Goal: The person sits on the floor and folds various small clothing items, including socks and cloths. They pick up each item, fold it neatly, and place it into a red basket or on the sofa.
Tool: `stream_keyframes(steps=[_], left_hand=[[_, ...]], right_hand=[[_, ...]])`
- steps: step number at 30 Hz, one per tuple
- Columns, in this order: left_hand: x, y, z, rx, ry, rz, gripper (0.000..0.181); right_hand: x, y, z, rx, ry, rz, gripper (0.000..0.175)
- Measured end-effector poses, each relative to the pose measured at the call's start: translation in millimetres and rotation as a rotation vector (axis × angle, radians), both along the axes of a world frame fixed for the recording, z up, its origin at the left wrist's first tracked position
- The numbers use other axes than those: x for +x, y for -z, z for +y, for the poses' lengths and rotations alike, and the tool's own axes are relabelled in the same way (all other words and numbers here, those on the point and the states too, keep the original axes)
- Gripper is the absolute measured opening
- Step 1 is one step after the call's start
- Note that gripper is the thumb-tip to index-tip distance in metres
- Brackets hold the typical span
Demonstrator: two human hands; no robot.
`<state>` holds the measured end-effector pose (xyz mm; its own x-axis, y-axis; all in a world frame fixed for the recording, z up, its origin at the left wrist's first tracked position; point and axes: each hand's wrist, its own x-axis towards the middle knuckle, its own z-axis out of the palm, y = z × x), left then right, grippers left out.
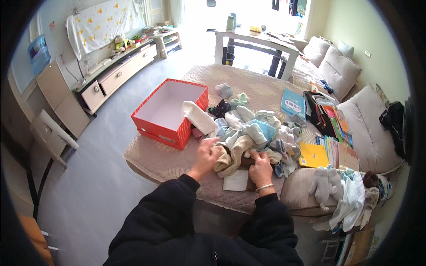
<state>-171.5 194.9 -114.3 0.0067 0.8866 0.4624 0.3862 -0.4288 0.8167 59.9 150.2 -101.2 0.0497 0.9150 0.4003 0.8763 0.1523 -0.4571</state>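
Observation:
A pile of socks and small cloth items (254, 129) lies on the quilted cover in front of me. At its left front edge is my left hand (207, 156), slightly blurred, close to a tan sock (222, 159); whether it grips the sock is unclear. My right hand (261, 169) has its fingers at the front of the pile, over brown cloth (247, 162); its hold cannot be made out. Between the hands, nearer me, lies a folded white cloth piece (235, 180). A long white sock (199, 119) hangs over the right wall of a red shoebox (184, 134) with a white inside.
Right of the pile lie a yellow book (314, 155), a blue book (293, 103), more books and a black bag (318, 114). A grey plush toy (326, 188) and clothes (351, 199) hang at the near right. A white table (256, 41) stands beyond the quilted cover (156, 159).

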Motion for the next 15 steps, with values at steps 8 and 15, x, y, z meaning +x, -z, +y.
stream_keyframes(steps=[8, 15], left_hand=[[-19.2, 18.9, 48.1, -0.295, -0.19, 0.141, 0.06], [-2.0, 43.0, 83.4, -0.441, -0.282, 0.044, 0.034]], right_hand=[[-24.3, -11.7, -16.1, 0.258, -0.149, 0.126, 0.035], [-73.3, 2.9, -11.0, 0.271, -0.45, -0.282, 0.034]])
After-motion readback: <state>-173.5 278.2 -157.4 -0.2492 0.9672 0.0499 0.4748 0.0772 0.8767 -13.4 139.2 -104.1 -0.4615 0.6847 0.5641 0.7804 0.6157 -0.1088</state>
